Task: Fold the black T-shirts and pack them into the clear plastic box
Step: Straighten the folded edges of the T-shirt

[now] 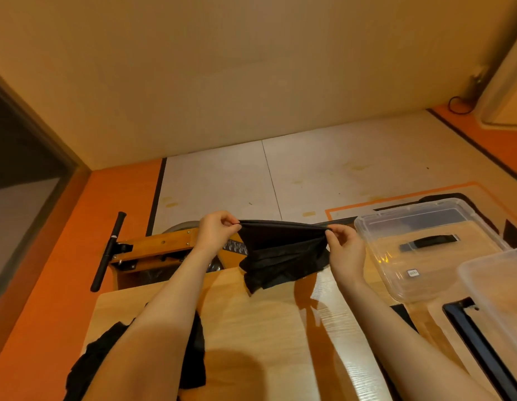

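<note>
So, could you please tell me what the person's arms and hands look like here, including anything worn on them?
Both forearms are bare, with no sleeves in view. The left hand and right hand wear no gloves, and no rings, watch or bracelets show on either wrist.

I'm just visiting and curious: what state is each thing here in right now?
Black T-shirt: held up over the table, hanging bunched.
Left hand: pinches its top edge.
Right hand: pinches the other end.
Lid: off, lying on the table.
Clear plastic box: open.
Second black T-shirt: crumpled, unfolded.
</note>
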`<state>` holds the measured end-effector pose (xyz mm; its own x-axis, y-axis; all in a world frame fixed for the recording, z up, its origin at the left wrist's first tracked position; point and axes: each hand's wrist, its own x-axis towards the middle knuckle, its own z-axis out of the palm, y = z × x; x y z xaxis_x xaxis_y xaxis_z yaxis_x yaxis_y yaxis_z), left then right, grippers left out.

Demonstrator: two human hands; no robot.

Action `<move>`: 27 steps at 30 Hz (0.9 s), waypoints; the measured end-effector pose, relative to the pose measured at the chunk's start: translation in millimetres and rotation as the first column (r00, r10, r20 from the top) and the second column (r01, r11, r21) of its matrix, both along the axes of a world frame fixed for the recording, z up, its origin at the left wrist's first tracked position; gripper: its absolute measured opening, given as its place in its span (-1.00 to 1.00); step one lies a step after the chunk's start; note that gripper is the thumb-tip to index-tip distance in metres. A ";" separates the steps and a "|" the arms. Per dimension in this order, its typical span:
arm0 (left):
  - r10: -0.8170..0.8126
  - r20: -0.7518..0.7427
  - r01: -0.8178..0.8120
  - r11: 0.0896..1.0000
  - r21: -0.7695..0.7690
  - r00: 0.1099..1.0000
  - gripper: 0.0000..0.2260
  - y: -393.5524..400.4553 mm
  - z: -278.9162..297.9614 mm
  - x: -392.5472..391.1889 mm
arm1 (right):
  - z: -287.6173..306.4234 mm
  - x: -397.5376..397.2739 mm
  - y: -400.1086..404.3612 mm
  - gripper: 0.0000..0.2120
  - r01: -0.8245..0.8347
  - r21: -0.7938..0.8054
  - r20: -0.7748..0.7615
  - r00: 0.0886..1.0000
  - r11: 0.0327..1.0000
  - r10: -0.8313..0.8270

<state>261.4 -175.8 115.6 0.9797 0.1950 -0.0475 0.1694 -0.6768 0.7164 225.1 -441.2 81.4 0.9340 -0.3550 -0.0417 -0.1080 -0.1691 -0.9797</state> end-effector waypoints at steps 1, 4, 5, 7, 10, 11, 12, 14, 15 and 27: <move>0.008 0.021 -0.008 1.000 0.001 1.000 -0.94 3.7 9.9 -3.4 | 8.3 0.0 2.3 -0.86 -0.002 0.008 0.014 1.000 1.000 0.002; 0.017 0.069 -0.014 0.999 -0.036 0.998 -0.86 13.8 27.6 -8.7 | 26.0 1.4 7.8 -0.87 -0.005 0.027 0.050 0.999 1.000 0.004; 0.009 0.081 -0.005 0.998 -0.056 0.997 -0.81 16.8 34.6 -12.5 | 33.1 0.2 9.9 -0.87 -0.011 0.021 0.066 0.998 1.000 0.010; -0.015 0.101 0.020 0.999 -0.046 0.995 -0.77 21.2 47.2 -18.9 | 45.7 -0.8 13.6 -0.88 -0.014 0.012 0.088 0.996 1.000 0.013; -0.027 0.101 0.029 0.999 -0.018 0.994 -0.83 27.3 60.3 -25.2 | 59.7 -2.9 18.6 -0.90 -0.027 0.018 0.109 0.994 0.999 0.025; -0.023 0.096 0.025 0.999 -0.027 0.995 -0.83 29.4 64.0 -27.4 | 63.1 -3.4 19.6 -0.90 -0.035 0.019 0.113 0.993 0.999 0.032; -0.020 0.090 0.023 0.999 -0.040 0.996 -0.83 31.5 66.9 -29.3 | 66.1 -3.8 20.1 -0.90 -0.043 0.021 0.115 0.993 0.999 0.041; -0.023 0.078 0.031 0.994 -0.109 0.997 -0.84 34.8 70.9 -32.8 | 71.0 -4.1 20.1 -0.91 -0.064 0.030 0.115 0.992 0.997 0.061; -0.023 0.080 0.035 0.987 -0.156 0.997 -0.85 35.9 72.3 -35.3 | 73.1 -4.2 20.1 -0.91 -0.075 0.029 0.116 0.991 0.997 0.071; 0.144 0.070 -0.103 0.906 -0.410 0.987 -0.90 38.8 66.0 -49.3 | 70.7 10.2 25.6 -0.86 -0.148 0.038 0.095 0.985 0.988 0.144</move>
